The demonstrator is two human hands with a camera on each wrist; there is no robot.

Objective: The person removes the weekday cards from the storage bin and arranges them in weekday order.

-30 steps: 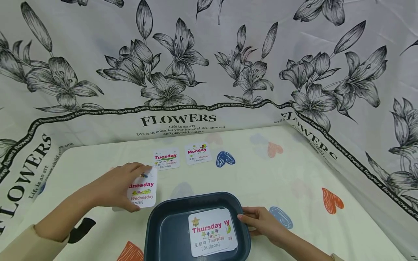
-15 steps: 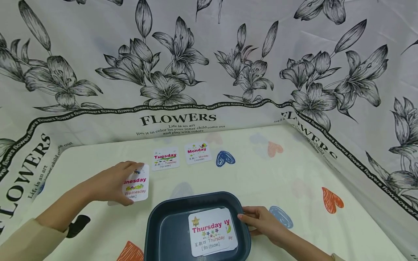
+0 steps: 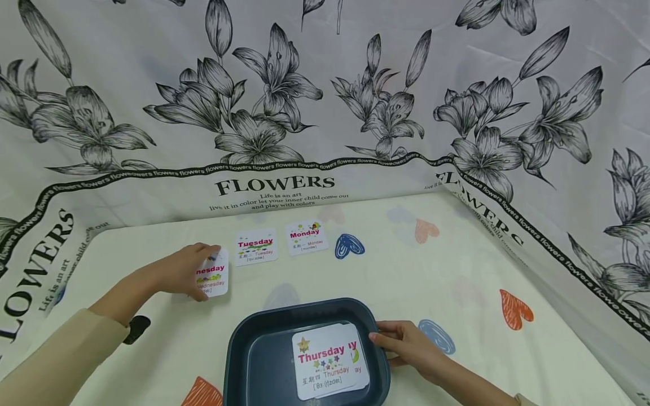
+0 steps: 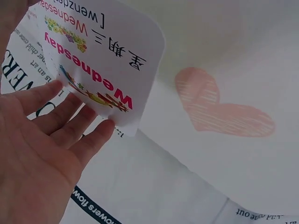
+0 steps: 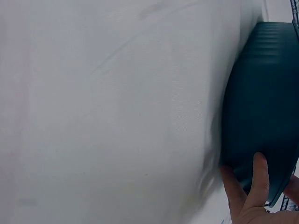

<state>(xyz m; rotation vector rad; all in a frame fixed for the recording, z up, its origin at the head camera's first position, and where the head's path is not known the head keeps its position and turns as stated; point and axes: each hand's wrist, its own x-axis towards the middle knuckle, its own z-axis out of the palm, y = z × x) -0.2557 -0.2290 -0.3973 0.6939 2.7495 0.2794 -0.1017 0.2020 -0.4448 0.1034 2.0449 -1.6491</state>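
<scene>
Over on the left, the left hand (image 3: 178, 274) is pinching the Wednesday card (image 3: 215, 279), fingertips (image 4: 106, 127) along its far edge, thumb (image 3: 200, 294) on the near one.

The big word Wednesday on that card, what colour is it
The big word Wednesday is pinkish red; the left wrist view shows it best.
</scene>
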